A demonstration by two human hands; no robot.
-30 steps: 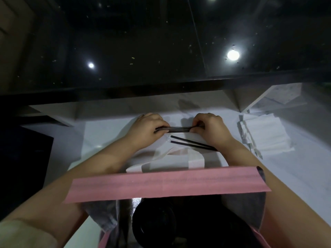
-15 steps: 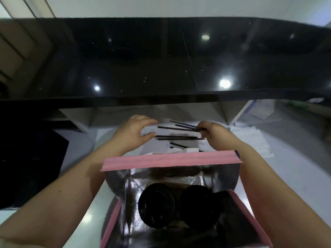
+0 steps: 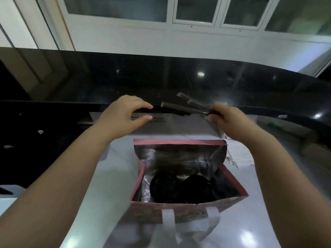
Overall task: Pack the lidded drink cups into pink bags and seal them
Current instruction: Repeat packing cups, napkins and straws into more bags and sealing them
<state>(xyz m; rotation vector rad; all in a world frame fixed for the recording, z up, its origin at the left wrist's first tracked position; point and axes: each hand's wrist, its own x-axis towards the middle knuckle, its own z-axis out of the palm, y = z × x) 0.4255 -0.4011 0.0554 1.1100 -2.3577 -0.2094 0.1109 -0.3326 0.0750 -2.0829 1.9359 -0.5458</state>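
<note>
The white counter (image 3: 111, 176) carries the pink bag (image 3: 188, 211), which stands with its mouth open, below both hands and nearer the body. 2 black-lidded cups (image 3: 163, 186) sit side by side at its bottom. Above the bag's far rim, the left hand (image 3: 123, 113) is spread, fingers and thumb apart around nothing. The right hand (image 3: 227, 120) pinches one end of a bundle of dark straws (image 3: 182, 108). Their long axis runs right to left, with the free tips near the left fingers. The count is blurred, perhaps 3. The right hand likely lowers them into the bag. 0.5 s ago both hands held the straws low over the counter; now they are lifted and the left has let go.
</note>
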